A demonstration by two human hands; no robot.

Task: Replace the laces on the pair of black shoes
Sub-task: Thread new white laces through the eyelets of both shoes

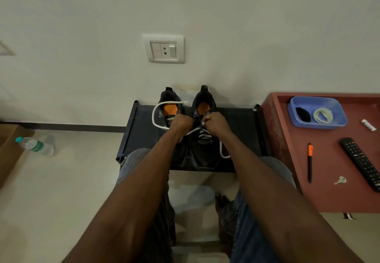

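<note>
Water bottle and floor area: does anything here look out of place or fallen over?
Yes. The water bottle lies on its side on the floor at the left, not upright. No spill shows around it. A loose key lies on the red table beside the pen.

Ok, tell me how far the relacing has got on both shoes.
Done: white lace crosses the lower eyelets of the right shoe. In hand: left hand and right hand grip its ends near the upper eyelets. Left: the left shoe shows no threaded lace; a coiled lace waits in the blue tray.
</note>
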